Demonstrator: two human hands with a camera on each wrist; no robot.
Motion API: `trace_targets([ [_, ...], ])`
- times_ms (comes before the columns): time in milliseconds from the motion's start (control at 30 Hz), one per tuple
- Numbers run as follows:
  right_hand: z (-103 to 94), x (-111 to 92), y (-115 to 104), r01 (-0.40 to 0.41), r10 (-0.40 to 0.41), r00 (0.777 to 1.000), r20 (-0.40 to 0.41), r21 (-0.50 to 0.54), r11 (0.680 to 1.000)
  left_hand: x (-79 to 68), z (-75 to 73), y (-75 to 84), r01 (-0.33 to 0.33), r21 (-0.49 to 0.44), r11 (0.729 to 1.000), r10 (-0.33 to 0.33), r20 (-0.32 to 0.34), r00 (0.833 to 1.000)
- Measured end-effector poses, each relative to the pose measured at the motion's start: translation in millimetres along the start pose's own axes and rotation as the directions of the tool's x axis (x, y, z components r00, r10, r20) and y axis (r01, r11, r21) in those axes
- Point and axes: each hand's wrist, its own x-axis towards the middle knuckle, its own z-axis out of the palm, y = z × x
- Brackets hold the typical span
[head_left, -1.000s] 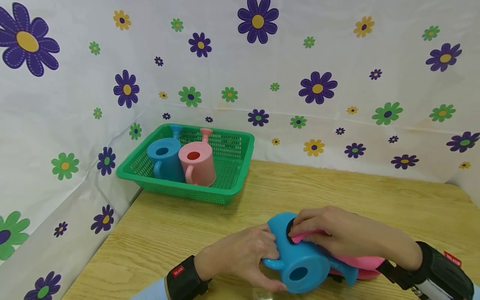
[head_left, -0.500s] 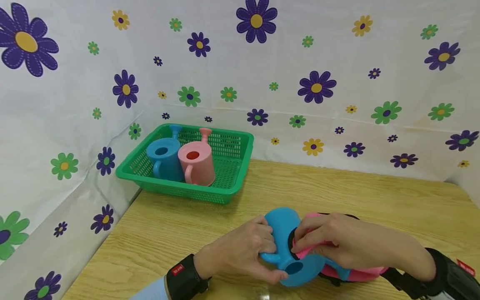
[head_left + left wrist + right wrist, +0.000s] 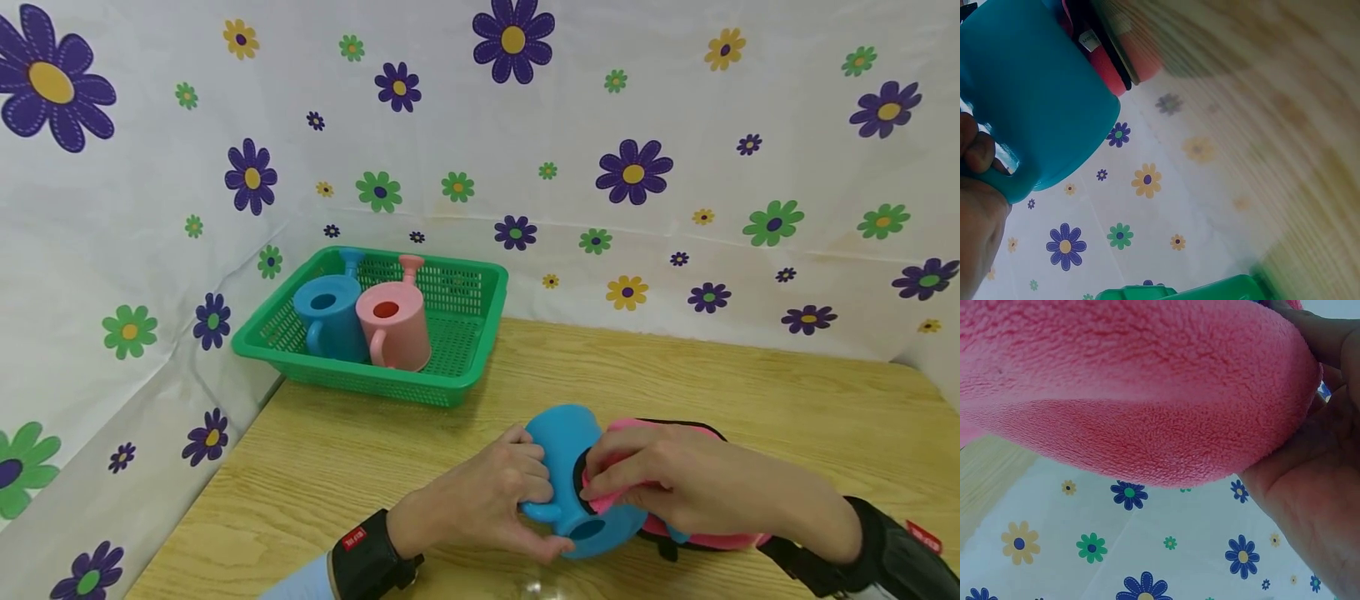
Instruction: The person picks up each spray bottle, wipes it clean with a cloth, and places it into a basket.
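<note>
My left hand grips a blue toy watering can by its handle, holding it tipped with the top opening toward me. In the left wrist view, fingers curl through the handle beside the can's smooth side. My right hand pinches a pink fleecy cloth with black edging and presses a fold of it against the can's side. The cloth fills the upper part of the right wrist view, bunched into that palm. The right hand and cloth hide most of the can's spout.
Farther back on the left, a green plastic basket stands on the wooden table. Another blue watering can and a pink watering can stand upright in it. A white flower-print sheet hangs behind the table.
The held watering can has shifted slightly away from me and tilted, its opening now narrower in view. The right hand's cloth has slid along its side toward the opening, and more cloth shows behind.
</note>
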Motion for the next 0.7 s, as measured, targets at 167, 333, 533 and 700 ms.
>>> trace_targets([
  [167,1.1,0.9,4.7,-0.064,0.064,0.998,0.005,0.013,0.998,1.1,0.2,3.1,-0.021,0.002,1.000,0.021,0.007,1.000],
  [333,0.9,3.9,13.0,-0.136,0.135,0.990,0.028,0.029,0.990,1.2,0.1,6.8,-0.035,-0.023,0.999,0.036,0.034,0.999],
  [533,3.1,7.0,24.2,-0.147,0.148,0.989,-0.009,0.031,0.989,0.3,0.1,9.5,-0.075,-0.031,0.997,0.076,0.015,0.997],
  [700,6.9,7.9,33.3,-0.151,0.151,0.987,-0.052,0.012,0.988,-0.6,2.1,11.2,-0.133,-0.039,0.990,0.133,-0.002,0.991],
])
